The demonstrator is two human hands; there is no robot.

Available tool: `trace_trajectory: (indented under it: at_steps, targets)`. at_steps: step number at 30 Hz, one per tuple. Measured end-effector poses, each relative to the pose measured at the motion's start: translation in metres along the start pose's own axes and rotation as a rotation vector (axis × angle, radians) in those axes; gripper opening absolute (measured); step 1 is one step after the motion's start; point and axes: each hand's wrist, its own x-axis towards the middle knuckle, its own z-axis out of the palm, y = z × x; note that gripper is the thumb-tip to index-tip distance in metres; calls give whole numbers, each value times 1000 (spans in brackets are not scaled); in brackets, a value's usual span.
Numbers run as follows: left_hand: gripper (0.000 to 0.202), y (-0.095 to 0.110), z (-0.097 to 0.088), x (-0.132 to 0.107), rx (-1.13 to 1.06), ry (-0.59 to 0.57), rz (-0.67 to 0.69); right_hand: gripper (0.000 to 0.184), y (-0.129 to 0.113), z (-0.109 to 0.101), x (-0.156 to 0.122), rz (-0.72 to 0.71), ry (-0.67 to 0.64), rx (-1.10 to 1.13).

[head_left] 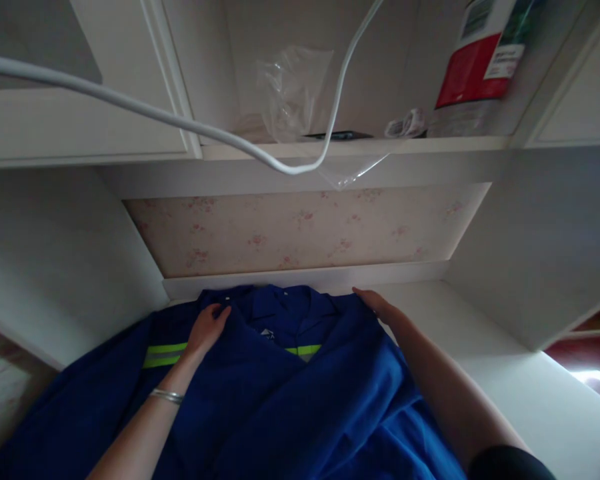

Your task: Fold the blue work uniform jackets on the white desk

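Observation:
A blue work jacket [290, 413] with yellow-green and grey reflective strips lies spread over the white surface, its collar toward the back wall. My left hand [209, 330] is closed on the cloth near the left shoulder, thumb and fingers pinching a fold. At the opposite shoulder, my right hand [377, 303] grips the jacket's edge, with part of its fingers hidden behind the cloth. A small white logo shows on the chest, partly covered by a fold. The left sleeve stretches toward the lower left corner.
Above hangs a white cabinet shelf [430, 145] holding a clear plastic bag [295, 93] and a red-and-white labelled package [473, 73]. A white cable [180, 121] loops down in front. White side panels [535, 247] flank the white counter [485, 333].

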Motion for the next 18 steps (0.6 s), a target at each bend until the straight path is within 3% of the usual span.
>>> trace_trajectory:
  at_steps: [3, 5, 8, 12, 15, 18]
  targets:
    - [34, -3, 14, 19, 70, -69, 34, 29, -2, 17, 4, -62, -27, 2]
    - [29, -9, 13, 24, 110, -100, 61, 27, -3, 21, 6, -106, -14, 8]
    - [31, -20, 1, 30, 159, -48, 53, 30, -3, 14, 10, -143, 87, 25]
    - [34, -29, -12, 32, 199, -38, -30, 34, -4, -3, 10, -56, 185, 11]
    - [39, -32, -19, 11, 186, -74, -19, 47, -5, -10, -9, -9, 155, 24]
    - [48, -48, -36, -50, 155, -61, 3, 56, 5, -20, -62, -38, 79, 72]
